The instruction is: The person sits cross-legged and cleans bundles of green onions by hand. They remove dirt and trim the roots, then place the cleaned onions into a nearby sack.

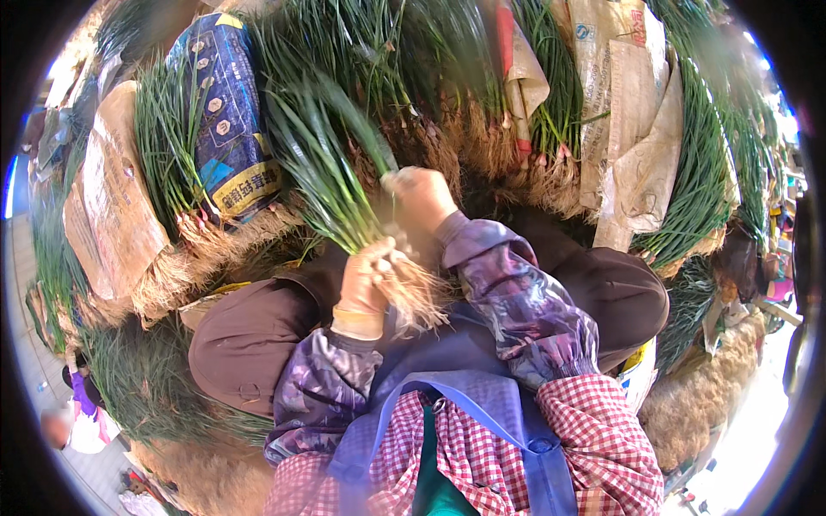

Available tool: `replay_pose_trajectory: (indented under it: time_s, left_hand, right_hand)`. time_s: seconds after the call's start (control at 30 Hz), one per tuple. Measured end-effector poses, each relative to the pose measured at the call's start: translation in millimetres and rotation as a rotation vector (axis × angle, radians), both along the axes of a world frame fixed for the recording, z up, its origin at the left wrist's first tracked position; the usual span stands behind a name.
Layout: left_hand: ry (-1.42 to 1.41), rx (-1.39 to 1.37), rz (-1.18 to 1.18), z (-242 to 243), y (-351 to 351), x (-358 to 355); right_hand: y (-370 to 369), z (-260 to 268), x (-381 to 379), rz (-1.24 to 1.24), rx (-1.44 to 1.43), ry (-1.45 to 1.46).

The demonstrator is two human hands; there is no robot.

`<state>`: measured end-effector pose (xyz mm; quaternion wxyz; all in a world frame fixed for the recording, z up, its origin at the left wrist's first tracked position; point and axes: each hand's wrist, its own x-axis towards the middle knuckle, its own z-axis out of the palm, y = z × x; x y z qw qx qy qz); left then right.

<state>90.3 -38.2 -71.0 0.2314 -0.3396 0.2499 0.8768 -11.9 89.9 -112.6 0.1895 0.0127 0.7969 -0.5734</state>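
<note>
In front of my lap, my left hand (366, 284), in a light rubber glove, grips a bunch of green onions (342, 209) near its bulbs. The long leaves point up and to the left, and the stringy roots hang to the lower right. Just above and to the right, my right hand (418, 193) has its fingers curled around the lower end of a smaller clump of green leaves (361, 132). Those leaves lie against the larger bunch. The right hand is slightly blurred, and its fingertips are partly hidden.
Piled green onions (361, 45) with roots lie beyond my hands. A blue printed sack (226, 116) and a tan sack (116, 193) cover bunches at left; woven sacks (635, 148) lie at right. More root-covered piles (703, 387) flank me. Another person (84, 406) is at far lower left.
</note>
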Motion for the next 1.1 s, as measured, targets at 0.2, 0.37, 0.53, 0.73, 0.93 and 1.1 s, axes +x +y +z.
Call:
replay_pose_trajectory:
  time_s: [0.2,0.37,0.53,0.73,0.93,1.1]
  left_hand:
    - [0.379,0.371,0.167,29,-17,-12]
    - [0.58,0.44,0.369,34,-45,-20]
    - [0.391,0.048,0.321,13,-38,-28]
    - [0.387,0.084,0.245,3,-32,-33]
    - [0.374,0.063,0.353,8,-39,-28]
    - [0.359,0.106,0.352,7,-29,-29]
  right_hand:
    - [25,-22,-19,-0.718,-1.207,-0.753]
    - [52,-27,-52,0.304,0.429,0.031]
    - [1,-50,-114,0.01,1.08,0.22]
    - [-11,-79,-160,-0.001,0.948,0.118]
    - [85,-13,-181,-0.129,0.064,0.457]
    - [159,17,-206,-0.439,-0.056,0.514]
